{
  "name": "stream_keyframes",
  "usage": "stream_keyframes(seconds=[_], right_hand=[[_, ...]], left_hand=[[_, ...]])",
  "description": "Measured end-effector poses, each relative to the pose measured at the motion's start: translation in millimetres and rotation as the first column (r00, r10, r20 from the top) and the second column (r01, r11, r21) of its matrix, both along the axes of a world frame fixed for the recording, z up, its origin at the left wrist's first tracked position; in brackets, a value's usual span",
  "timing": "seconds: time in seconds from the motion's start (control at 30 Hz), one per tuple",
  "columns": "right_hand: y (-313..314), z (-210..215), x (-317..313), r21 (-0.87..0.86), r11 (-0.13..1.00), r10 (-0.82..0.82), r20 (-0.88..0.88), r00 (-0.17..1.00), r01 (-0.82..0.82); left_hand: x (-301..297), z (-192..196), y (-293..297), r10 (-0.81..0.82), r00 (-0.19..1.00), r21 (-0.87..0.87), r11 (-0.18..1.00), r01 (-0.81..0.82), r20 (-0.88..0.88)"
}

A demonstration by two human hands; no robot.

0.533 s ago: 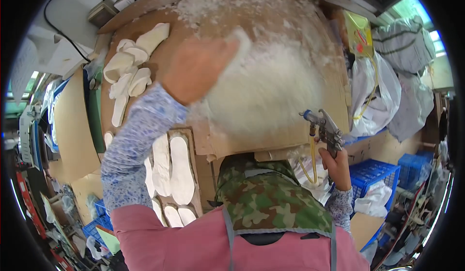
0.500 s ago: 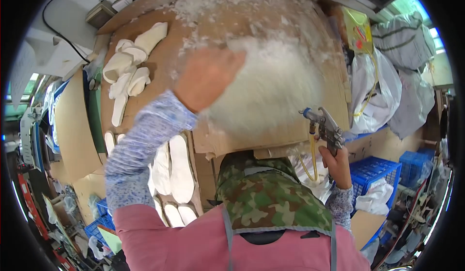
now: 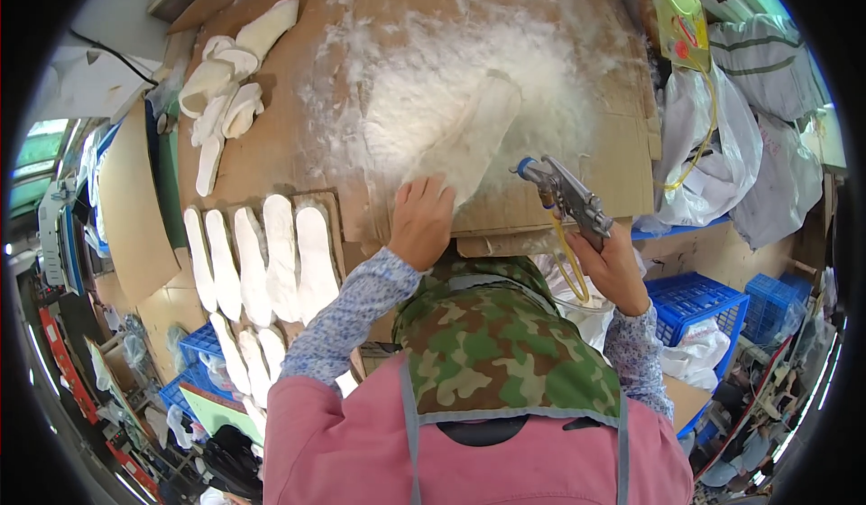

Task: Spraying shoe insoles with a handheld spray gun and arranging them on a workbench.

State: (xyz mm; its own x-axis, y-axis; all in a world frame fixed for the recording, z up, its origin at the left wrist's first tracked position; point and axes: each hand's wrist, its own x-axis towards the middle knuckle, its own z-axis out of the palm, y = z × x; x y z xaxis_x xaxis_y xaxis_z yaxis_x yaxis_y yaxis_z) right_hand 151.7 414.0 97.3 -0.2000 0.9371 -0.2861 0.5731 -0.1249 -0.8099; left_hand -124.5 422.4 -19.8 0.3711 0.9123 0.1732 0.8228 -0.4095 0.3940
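Observation:
My left hand presses the near end of a white shoe insole flat on a cardboard work board. The board around the insole is coated with white dried spray. My right hand grips a metal spray gun with a yellow hose, its nozzle held just to the right of the insole. A row of several white insoles lies on cardboard to the left of my left hand.
More white insoles are piled at the far left of the board. White plastic bags hang on the right, above blue plastic crates. Further insoles lie over a blue crate at the lower left.
My left hand came down from the middle of the board to its near edge and laid the insole flat. The spray gun rose slightly toward the insole.

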Motion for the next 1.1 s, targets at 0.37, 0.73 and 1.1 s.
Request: stream_keyframes(seconds=[0.37,0.73,1.1], right_hand=[[23.3,-17.9,-9.8,0.029,0.993,-0.109,-0.079,0.991,0.112],[40.7,-30.5,-7.3,0.181,0.977,0.100,0.083,0.992,-0.113],[48.8,-27.6,1.5,0.240,0.971,0.014,0.027,1.000,-0.020]], left_hand=[[72.9,-67.0,94.5,0.262,0.964,-0.056,0.964,-0.260,0.044],[82.9,-73.2,90.7,0.303,0.944,0.028,0.951,-0.309,0.134],[83.5,-74.0,90.0,0.323,0.934,0.021,0.944,-0.330,0.154]])
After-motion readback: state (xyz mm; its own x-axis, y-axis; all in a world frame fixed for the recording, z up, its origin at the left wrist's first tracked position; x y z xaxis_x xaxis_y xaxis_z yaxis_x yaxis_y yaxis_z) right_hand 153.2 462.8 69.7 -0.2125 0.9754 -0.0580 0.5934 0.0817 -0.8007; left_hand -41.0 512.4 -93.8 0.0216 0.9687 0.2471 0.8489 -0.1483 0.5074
